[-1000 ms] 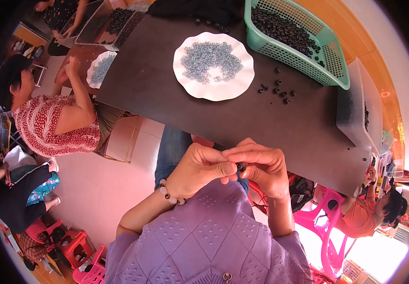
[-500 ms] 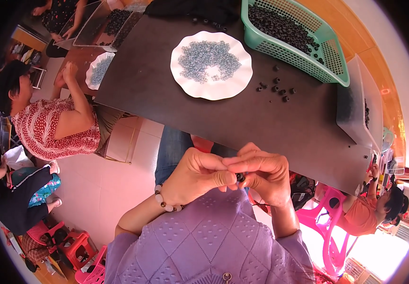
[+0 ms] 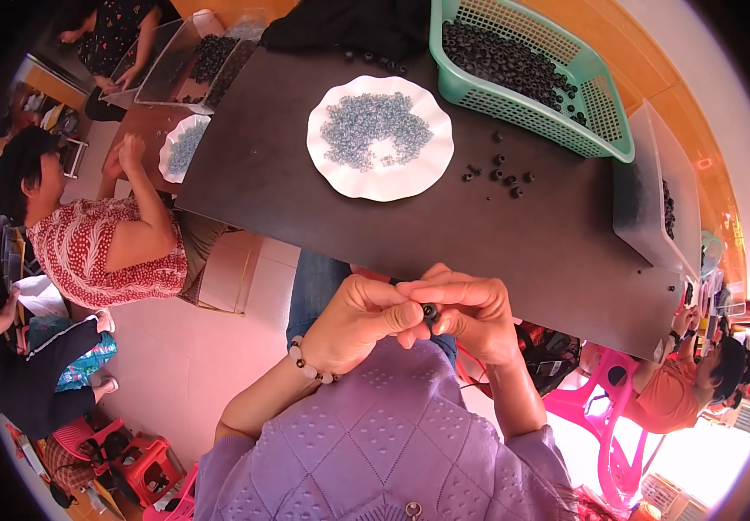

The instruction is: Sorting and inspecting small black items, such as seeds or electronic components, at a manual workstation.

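Two white plates [image 3: 380,178], one green basket [image 3: 605,130]

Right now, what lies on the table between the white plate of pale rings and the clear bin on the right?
In the head view, a scatter of small black rings lies on the dark table between the white plate and the clear bin.

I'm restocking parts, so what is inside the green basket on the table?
The green basket holds a heap of small black ring-shaped parts, piled toward its far end. The near end shows bare mesh. What lies under the heap is covered.

A small assembly workshop: workers sit along a dark table [image 3: 323,208]; basket [image 3: 531,95] of black parts.
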The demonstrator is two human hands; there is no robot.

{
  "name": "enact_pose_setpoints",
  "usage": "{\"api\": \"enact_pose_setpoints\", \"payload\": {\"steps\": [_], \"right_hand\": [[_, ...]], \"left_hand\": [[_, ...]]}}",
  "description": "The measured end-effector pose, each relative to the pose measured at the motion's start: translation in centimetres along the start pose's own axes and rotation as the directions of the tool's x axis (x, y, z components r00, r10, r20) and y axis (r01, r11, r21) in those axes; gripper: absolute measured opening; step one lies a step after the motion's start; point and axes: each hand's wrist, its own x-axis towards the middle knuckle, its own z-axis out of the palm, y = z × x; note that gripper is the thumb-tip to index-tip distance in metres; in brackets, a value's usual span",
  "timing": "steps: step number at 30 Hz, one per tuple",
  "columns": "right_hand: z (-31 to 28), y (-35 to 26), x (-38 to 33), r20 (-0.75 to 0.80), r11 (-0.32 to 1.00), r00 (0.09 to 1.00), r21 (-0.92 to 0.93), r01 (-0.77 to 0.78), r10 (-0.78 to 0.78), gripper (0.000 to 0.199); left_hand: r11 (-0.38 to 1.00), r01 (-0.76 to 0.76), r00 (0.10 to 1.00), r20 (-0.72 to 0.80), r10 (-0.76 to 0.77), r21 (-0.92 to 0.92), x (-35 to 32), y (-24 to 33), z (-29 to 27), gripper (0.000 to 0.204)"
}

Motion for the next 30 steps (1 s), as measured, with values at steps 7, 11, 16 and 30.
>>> {"api": "enact_pose_setpoints", "payload": {"steps": [7, 11, 16, 30], "right_hand": [[-0.6, 0.8, -0.2, 0.051, 0.998, 0.999, 0.067, 0.01, -0.013, 0.031], [-0.5, 0.9, -0.5, 0.038, 1.0, 0.999, 0.001, 0.031, -0.031, 0.029], [0.2, 0.0, -0.6, -0.008, 0.885, 0.987, -0.443, 0.143, -0.163, 0.025], [-0.3, 1.1, -0.2, -0.065, 0.867, 0.966, -0.459, 0.194, -0.25, 0.027]], "left_hand": [[1.0, -0.008, 1.0, -0.016, 0.008, 0.013, 0.1, -0.5, -0.2, 0.025], [0.999, -0.003, 0.999, -0.046, 0.005, 0.041, 0.1, -0.7, 0.0, 0.024], [0.998, 0.047, 0.995, -0.086, -0.044, 0.043, -0.2, -0.5, 0.1, 0.022], [0.967, 0.108, 0.993, -0.013, -0.114, -0.229, 0.5, -1.3, -0.5, 0.021]]}}
